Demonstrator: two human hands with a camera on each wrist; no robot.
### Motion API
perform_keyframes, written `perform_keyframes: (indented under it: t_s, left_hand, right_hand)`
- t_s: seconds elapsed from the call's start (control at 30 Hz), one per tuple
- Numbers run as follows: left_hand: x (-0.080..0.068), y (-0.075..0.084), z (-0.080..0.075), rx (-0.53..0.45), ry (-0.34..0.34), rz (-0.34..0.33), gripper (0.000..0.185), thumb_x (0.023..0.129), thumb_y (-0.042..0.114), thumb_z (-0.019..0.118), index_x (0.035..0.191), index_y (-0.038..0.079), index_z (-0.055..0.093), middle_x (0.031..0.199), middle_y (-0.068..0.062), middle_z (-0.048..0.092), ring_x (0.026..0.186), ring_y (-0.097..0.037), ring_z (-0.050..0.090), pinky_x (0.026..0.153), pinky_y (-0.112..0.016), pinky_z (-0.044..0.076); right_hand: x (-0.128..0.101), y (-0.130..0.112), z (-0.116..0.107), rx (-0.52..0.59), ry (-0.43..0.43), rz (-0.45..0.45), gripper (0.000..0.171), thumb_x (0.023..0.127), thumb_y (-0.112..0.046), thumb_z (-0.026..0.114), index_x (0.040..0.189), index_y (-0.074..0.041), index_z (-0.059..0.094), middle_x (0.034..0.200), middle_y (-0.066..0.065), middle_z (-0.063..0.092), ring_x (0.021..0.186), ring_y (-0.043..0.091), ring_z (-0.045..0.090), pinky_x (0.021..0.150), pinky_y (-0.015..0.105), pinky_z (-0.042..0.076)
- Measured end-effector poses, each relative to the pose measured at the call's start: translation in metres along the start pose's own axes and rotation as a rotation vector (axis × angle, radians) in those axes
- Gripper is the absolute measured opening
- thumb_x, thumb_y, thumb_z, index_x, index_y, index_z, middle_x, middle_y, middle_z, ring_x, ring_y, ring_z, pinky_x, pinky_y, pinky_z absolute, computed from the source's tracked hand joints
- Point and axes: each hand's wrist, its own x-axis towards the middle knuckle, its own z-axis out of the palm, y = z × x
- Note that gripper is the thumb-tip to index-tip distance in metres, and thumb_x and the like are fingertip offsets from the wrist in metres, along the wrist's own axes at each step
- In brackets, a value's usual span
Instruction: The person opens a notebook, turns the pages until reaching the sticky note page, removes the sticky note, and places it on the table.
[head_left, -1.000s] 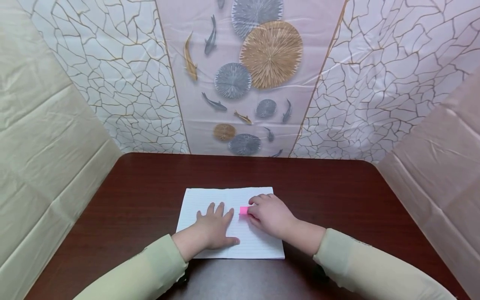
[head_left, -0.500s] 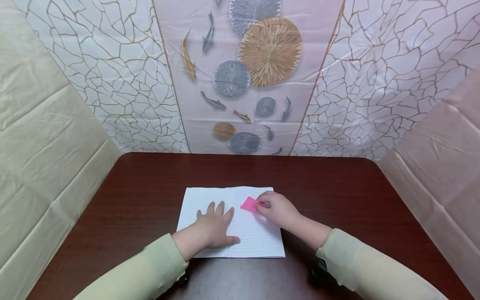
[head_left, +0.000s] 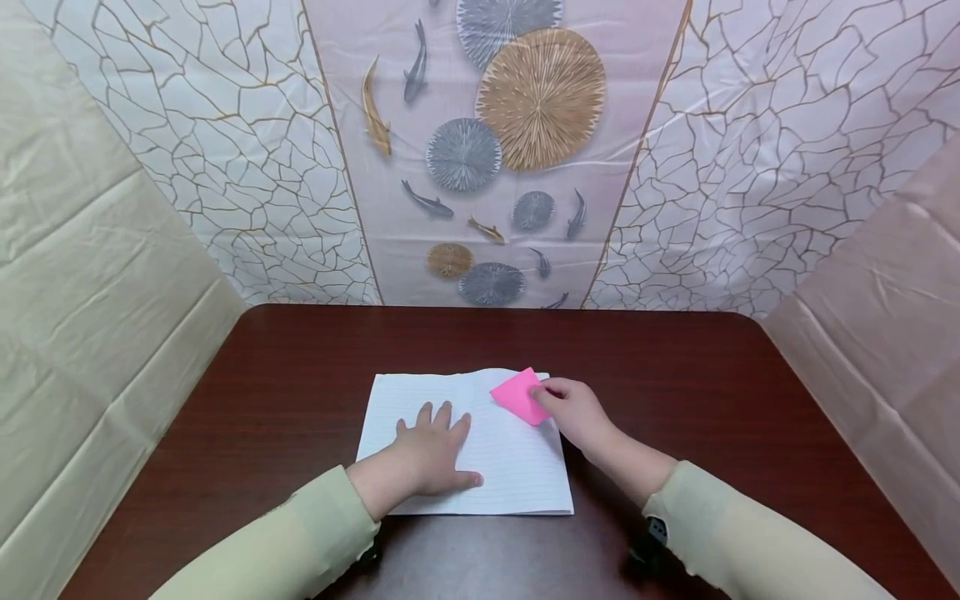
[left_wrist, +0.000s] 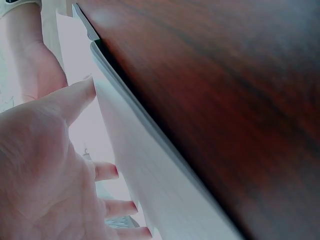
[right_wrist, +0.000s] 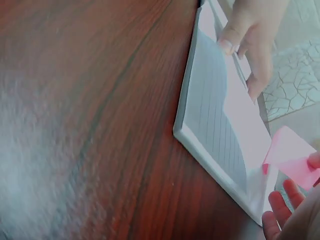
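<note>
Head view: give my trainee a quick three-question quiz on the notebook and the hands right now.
1. True or false: the left hand lies flat on the open lined notebook.
2. What does the right hand pinch? A) pen B) pink sticky note C) eraser
3. On which surface does the notebook lie?

Key
1. True; its fingers are spread on the page.
2. B; the pink sticky note is held near the notebook's far right corner.
3. The dark wooden table.
</note>
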Motion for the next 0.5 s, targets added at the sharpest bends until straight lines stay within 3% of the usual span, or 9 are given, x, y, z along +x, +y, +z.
perform_keyframes:
  t_s: [0.27,0.5]
  left_hand:
    - [-0.001,0.002,-0.002,-0.012,-0.002,-0.003,0.089,0.085,0.066,0.063,0.154,0.015,0.037,0.159,-0.018,0.027,0.145,-0.045,0.023,0.105,-0.07,0.029]
    - [-0.002,0.001,-0.002,-0.021,-0.006,-0.004,0.089,0.085,0.066,0.062,0.154,0.015,0.037,0.16,-0.018,0.026,0.145,-0.045,0.021,0.106,-0.07,0.027]
  right_hand:
    - [0.002,0.008,-0.009,0.202,0.034,0.101,0.042,0.1,-0.034,0.058,0.127,-0.004,0.066,0.136,0.015,0.057,0.127,0.029,0.046,0.107,0.049,0.039]
    - [0.003,0.013,-0.017,0.383,0.066,0.169,0.045,0.102,-0.03,0.054,0.135,0.001,0.057,0.141,0.016,0.05,0.13,0.028,0.04,0.112,0.045,0.032]
